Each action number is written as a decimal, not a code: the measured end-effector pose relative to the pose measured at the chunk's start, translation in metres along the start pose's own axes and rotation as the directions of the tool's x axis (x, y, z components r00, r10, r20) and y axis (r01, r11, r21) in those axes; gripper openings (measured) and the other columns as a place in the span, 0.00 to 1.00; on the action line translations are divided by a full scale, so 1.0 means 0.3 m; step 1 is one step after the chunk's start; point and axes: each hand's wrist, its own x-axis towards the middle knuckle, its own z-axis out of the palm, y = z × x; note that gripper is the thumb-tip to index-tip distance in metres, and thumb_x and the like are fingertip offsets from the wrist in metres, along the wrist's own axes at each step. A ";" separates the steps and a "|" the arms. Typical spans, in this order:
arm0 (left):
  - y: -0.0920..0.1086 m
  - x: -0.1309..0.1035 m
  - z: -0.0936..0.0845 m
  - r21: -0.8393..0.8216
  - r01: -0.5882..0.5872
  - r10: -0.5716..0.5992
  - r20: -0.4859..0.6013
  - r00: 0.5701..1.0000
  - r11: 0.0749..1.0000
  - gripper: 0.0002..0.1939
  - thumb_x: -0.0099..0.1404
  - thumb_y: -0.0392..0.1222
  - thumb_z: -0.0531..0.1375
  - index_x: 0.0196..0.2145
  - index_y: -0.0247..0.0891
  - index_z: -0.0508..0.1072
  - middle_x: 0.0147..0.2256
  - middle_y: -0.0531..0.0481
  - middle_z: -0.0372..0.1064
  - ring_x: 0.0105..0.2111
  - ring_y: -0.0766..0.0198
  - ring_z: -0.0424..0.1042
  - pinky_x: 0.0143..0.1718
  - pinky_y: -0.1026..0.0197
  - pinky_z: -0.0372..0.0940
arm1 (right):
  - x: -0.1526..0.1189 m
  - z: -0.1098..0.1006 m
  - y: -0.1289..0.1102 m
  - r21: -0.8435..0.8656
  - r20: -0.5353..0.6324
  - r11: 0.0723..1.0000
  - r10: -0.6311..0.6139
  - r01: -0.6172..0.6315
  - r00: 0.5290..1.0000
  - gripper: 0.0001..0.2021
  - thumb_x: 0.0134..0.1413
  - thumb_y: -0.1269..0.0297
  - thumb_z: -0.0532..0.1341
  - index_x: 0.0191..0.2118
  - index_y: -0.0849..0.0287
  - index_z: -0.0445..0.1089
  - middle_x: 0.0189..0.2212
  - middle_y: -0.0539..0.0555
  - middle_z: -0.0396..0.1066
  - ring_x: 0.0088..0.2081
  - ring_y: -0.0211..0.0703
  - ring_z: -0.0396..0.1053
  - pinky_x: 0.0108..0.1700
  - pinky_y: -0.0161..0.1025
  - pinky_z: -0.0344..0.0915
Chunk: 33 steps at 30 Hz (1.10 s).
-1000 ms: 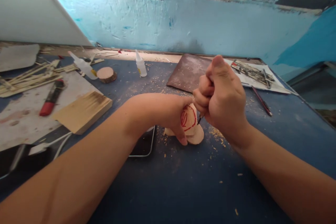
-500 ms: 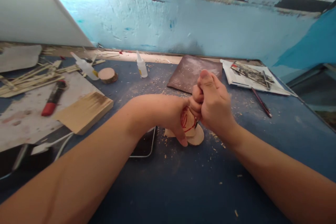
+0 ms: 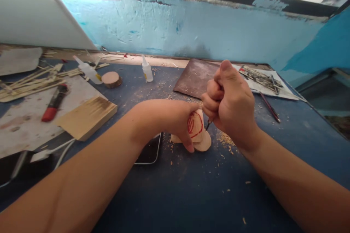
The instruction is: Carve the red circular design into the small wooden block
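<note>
My left hand [image 3: 182, 122] is wrapped round a small pale wood piece [image 3: 196, 125] with red lines drawn on its face. That piece rests against a thin round wood slice [image 3: 203, 144] lying on the blue table. My right hand [image 3: 232, 98] is a fist, thumb uppermost, just right of the wood. From beneath the fist sticks the thin dark tip of a carving tool [image 3: 208, 125], pointing down beside the wood piece's right edge; its handle is hidden in my fingers. Wood shavings [image 3: 226, 140] lie scattered near both hands.
A phone [image 3: 149, 151] lies under my left forearm. Leftward are a wood block [image 3: 89, 116], a red-and-black cutter [image 3: 54, 103] and thin sticks [image 3: 30, 80]. Glue bottles [image 3: 147, 71] and brown sandpaper [image 3: 194, 76] sit toward the wall; a pen [image 3: 270, 107] lies right.
My right fist has moved right and slightly up with the tool, away from the wood piece, so the tip and more red lines show. My left hand has barely shifted.
</note>
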 end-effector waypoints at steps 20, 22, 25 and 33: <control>-0.007 -0.002 -0.005 -0.075 -0.046 0.049 0.043 0.998 0.996 0.46 0.40 0.65 0.80 0.56 0.48 0.79 0.41 0.52 0.83 0.39 0.49 0.80 0.39 0.56 0.68 | -0.007 -0.012 0.064 0.025 0.046 1.000 0.011 -0.012 0.999 0.21 0.70 0.49 0.67 0.33 0.51 0.57 0.18 0.37 0.51 0.13 0.29 0.45 0.14 0.31 0.41; -0.007 -0.003 -0.005 -0.102 -0.074 0.080 0.057 0.995 0.992 0.42 0.43 0.62 0.80 0.54 0.50 0.80 0.40 0.55 0.83 0.38 0.52 0.80 0.40 0.58 0.68 | -0.007 -0.014 0.065 0.017 0.047 1.000 0.024 -0.025 0.999 0.22 0.70 0.48 0.68 0.33 0.51 0.57 0.18 0.38 0.51 0.13 0.29 0.46 0.14 0.31 0.42; -0.009 -0.002 0.000 -0.103 -0.075 0.080 0.046 0.996 0.992 0.46 0.40 0.64 0.81 0.56 0.50 0.79 0.41 0.54 0.83 0.37 0.53 0.80 0.38 0.58 0.68 | -0.008 -0.013 0.066 0.002 0.048 0.998 0.068 -0.068 0.997 0.23 0.68 0.48 0.69 0.33 0.51 0.57 0.18 0.37 0.51 0.13 0.29 0.46 0.14 0.31 0.42; -0.007 -0.016 -0.004 -0.146 -0.133 0.142 0.057 0.988 0.980 0.35 0.46 0.54 0.80 0.52 0.51 0.81 0.37 0.58 0.83 0.35 0.57 0.79 0.37 0.61 0.67 | -0.016 -0.012 0.065 -0.001 0.066 0.999 0.052 -0.052 0.996 0.20 0.69 0.51 0.68 0.33 0.51 0.58 0.19 0.37 0.51 0.13 0.29 0.46 0.14 0.30 0.43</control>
